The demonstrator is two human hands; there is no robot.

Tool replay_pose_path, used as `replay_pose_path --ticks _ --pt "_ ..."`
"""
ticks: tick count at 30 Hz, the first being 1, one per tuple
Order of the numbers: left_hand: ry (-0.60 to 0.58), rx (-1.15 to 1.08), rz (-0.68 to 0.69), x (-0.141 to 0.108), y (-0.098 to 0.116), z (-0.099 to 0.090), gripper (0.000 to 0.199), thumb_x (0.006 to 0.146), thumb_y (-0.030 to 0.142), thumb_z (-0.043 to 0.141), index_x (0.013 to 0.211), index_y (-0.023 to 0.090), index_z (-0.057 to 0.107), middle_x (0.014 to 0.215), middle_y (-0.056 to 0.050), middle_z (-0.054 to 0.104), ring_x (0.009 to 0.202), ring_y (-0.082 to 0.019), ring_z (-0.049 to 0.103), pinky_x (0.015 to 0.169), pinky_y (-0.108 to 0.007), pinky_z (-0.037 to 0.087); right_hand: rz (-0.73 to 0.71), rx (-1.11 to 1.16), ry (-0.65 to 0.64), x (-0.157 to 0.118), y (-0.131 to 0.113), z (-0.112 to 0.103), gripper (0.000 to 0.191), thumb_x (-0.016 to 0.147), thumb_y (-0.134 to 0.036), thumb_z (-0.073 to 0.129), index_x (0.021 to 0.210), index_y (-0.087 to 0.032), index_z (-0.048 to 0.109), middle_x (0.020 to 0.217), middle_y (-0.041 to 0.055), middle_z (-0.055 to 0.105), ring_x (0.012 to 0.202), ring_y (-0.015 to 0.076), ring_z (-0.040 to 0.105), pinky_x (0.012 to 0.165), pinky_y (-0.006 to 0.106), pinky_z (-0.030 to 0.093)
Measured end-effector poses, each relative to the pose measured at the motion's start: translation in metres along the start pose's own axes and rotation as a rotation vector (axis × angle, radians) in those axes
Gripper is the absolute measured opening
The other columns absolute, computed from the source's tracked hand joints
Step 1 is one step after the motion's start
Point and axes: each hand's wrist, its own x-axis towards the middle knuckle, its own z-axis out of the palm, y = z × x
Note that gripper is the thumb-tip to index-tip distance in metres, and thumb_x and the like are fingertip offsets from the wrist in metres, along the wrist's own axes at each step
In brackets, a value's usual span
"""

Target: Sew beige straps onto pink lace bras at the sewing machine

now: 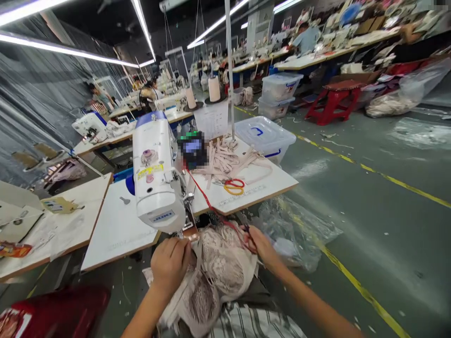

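A pale pink lace bra (pixel 227 260) with moulded cups lies over my lap, its upper edge at the sewing machine's needle area. My left hand (pixel 171 263) is closed on the bra's edge, just below the head of the white sewing machine (pixel 158 188). Over the right cup, my right hand (pixel 259 244) is closed on what look like thread snips (pixel 246 229), mostly hidden by the fingers. A red ribbon (pixel 207 202) runs from the machine down to that hand. Orange-and-red-handled scissors (pixel 234 186) lie on the white table (pixel 253 195).
Loose pale fabric strips (pixel 225 159) are heaped behind the scissors. Thread cones (pixel 213 90) stand beyond the machine. A lidded clear bin (pixel 266 134) sits past the table, and plastic bags (pixel 299 234) lie on the floor at right. A red stool (pixel 56 310) is at lower left.
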Motion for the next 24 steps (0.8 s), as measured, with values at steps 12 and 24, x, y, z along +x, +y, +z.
replay_pose_path --ticks 12,24 --pt "-0.083 -0.128 -0.195 -0.014 0.012 0.017 0.004 0.091 0.018 0.064 0.093 0.017 0.067 0.083 -0.006 0.073 0.077 -0.018 0.066 0.072 -0.028 0.051 0.330 0.622 -0.655 -0.051 -0.065 0.128 0.043 0.088 -0.059 0.064 0.086 -0.019 0.049 0.070 -0.0074 0.045 0.046 0.0018 0.026 0.046 0.021 0.016" --pt "-0.053 -0.179 -0.672 -0.018 -0.007 0.040 0.022 0.090 0.029 0.065 0.071 0.019 0.067 0.062 0.002 0.056 0.059 -0.013 0.052 0.059 -0.027 0.037 0.272 0.600 -0.540 -0.025 -0.042 0.114 0.044 0.092 -0.061 0.057 0.098 -0.018 0.058 0.063 -0.0087 0.040 0.043 0.0024 0.019 0.044 0.023 0.012"
